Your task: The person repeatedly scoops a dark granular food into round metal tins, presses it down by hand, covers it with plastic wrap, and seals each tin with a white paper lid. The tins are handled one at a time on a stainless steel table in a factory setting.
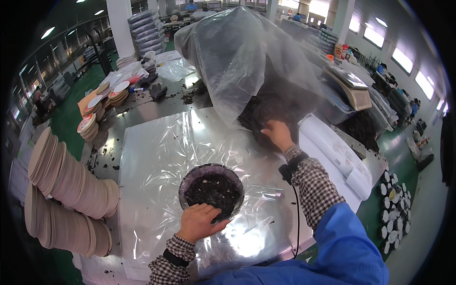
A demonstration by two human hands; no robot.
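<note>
The left hand (202,222) has its grip clamped on the near rim of a round bowl (189,180) (dark crumbs (214,191) inside) on the worktop (161,105); the right hand (279,135) meets dark material under translucent plastic sheeting (237,57), its grip unclear.

Bowl (209,170): near rim partly hidden by left hand (202,222) | Plastic bag (237,52): interior largely obscured by cloudy film | Left checked sleeve (165,271): cut off by lower edge | Distant workers (191,6): too small for detail
</note>
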